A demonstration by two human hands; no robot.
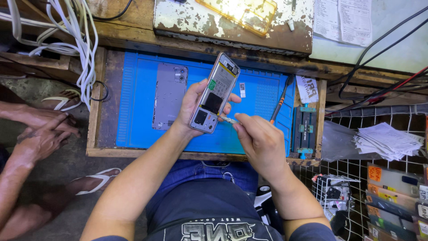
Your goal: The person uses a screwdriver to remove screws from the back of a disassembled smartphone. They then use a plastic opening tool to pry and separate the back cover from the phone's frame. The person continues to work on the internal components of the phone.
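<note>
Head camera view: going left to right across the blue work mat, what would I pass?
White cables hanging at the mat's left edge → grey phone back cover lying flat → left hand holding the opened phone → right hand with a small tool at the phone → orange-handled screwdriver → blue clamp holder.

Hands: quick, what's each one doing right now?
Left hand: closed around the opened phone.
Right hand: pinching a small tool against the phone.
</note>
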